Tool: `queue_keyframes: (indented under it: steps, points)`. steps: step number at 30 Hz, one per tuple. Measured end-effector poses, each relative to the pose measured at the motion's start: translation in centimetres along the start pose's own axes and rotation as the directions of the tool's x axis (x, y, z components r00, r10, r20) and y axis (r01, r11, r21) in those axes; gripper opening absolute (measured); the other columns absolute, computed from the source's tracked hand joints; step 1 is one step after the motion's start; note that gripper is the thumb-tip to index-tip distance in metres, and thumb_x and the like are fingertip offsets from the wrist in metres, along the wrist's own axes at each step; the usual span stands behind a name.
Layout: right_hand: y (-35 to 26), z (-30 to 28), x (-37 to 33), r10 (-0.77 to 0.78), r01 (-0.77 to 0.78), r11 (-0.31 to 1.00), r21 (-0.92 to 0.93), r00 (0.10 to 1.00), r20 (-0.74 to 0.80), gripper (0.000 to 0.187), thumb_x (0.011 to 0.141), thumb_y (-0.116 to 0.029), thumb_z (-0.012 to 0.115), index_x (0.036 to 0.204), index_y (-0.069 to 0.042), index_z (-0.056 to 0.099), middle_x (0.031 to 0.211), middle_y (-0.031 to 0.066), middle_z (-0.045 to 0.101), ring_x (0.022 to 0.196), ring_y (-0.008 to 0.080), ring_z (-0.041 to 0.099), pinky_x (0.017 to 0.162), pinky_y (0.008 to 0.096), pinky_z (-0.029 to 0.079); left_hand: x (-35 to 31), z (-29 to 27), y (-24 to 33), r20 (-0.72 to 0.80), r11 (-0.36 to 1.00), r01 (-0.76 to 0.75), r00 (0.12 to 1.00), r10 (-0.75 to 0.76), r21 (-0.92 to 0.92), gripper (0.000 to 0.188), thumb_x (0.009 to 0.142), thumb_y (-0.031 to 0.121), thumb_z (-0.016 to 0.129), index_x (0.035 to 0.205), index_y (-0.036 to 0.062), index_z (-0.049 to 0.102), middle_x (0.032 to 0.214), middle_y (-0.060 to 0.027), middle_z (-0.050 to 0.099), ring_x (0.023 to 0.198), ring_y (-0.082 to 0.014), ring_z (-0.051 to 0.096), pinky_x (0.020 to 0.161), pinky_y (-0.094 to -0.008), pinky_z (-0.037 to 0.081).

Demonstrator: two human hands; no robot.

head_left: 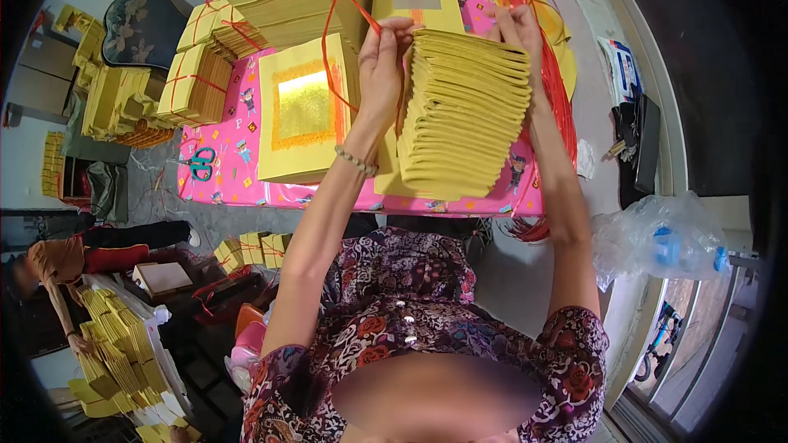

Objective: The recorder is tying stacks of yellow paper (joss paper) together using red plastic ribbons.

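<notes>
A thick stack of folded yellow paper sheets [464, 115] rests on the pink table [238, 164], between my two raised hands. My left hand [382, 61] presses against the stack's left side and pinches a thin red plastic string [328, 49] that loops up and to the left. On the far right top corner of the stack, my right hand [517, 29] grips the sheets' edge. Whether it also holds the string I cannot tell.
A yellow sheet with a gold foil square [304, 107] lies left of the stack. Tied yellow bundles [197, 82] and green-handled scissors [199, 162] sit at the table's left. Red strings [558, 74] hang at the right. A clear plastic bag [657, 238] lies by the window. Another person [61, 267] works at lower left.
</notes>
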State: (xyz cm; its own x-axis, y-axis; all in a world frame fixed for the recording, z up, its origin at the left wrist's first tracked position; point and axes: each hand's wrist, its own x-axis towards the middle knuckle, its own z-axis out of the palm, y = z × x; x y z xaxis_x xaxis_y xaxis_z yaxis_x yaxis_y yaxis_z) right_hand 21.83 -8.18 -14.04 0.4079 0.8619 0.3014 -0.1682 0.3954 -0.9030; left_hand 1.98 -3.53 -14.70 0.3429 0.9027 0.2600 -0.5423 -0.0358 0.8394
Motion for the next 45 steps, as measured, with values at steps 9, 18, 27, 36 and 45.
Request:
queue_keyframes:
  steps: [9, 18, 27, 36, 45]
  points:
    - [1.0, 0.4, -2.9, -0.109, 0.143, 0.983, -0.114, 0.957, 0.267, 0.008, 0.097, -0.008, 0.054, 0.091, -0.005, 0.05, 0.094, 0.0069, 0.066, 0.061, 0.0062, 0.056, 0.058, 0.0208, 0.047, -3.1, -1.9, -1.1, -0.056, 0.985, 0.082, 0.996, -0.074, 0.15, 0.027, 0.104, 0.021, 0.037, 0.113, 0.0019, 0.055, 0.096, -0.0061, 0.063, 0.092, -0.0123, 0.059, 0.085, -0.0259, 0.047]
    - [1.4, 0.5, -6.7, -0.431, 0.391, 0.797, -0.46, 0.902, 0.02, 0.009, 0.096, -0.009, 0.057, 0.093, -0.004, 0.05, 0.104, 0.0086, 0.064, 0.08, 0.008, 0.057, 0.075, 0.023, 0.047, -5.5, -2.0, 0.9, -0.055, 0.954, 0.165, 0.986, -0.156, 0.249, 0.029, 0.104, 0.02, 0.038, 0.113, 0.0016, 0.059, 0.094, -0.0042, 0.064, 0.092, -0.0116, 0.059, 0.088, -0.0261, 0.045]
    - [3.5, 2.0, -8.6, -0.215, 0.212, 0.977, -0.039, 0.952, -0.218, 0.008, 0.096, -0.012, 0.057, 0.095, -0.006, 0.051, 0.118, 0.0085, 0.061, 0.102, 0.0105, 0.053, 0.091, 0.0264, 0.042, -6.4, -2.2, 0.9, -0.07, 0.957, 0.159, 0.987, -0.147, 0.24, 0.029, 0.104, 0.022, 0.039, 0.112, 0.0044, 0.061, 0.091, -0.0025, 0.064, 0.093, -0.0103, 0.056, 0.09, -0.0256, 0.042]
    - [4.1, 1.9, -8.7, -0.273, 0.247, 0.958, -0.147, 0.941, -0.2, 0.009, 0.098, -0.011, 0.054, 0.096, -0.003, 0.051, 0.119, 0.0102, 0.058, 0.106, 0.0134, 0.053, 0.092, 0.0268, 0.041, -7.1, -2.0, -0.3, -0.108, 0.983, 0.095, 0.991, -0.079, 0.155, 0.027, 0.104, 0.023, 0.041, 0.112, 0.0056, 0.061, 0.091, -0.001, 0.064, 0.092, -0.0085, 0.055, 0.089, -0.0252, 0.043]
    - [4.2, 2.3, -9.4, -0.275, 0.257, 0.961, -0.098, 0.917, -0.289, 0.013, 0.1, -0.013, 0.048, 0.096, -0.001, 0.052, 0.111, 0.0107, 0.059, 0.106, 0.0147, 0.054, 0.093, 0.0288, 0.043, -7.4, -1.6, 0.5, -0.167, 0.982, 0.171, 0.969, -0.181, -0.076, 0.028, 0.103, 0.025, 0.041, 0.115, 0.0053, 0.056, 0.095, -0.0041, 0.064, 0.094, -0.0129, 0.058, 0.089, -0.0282, 0.046]
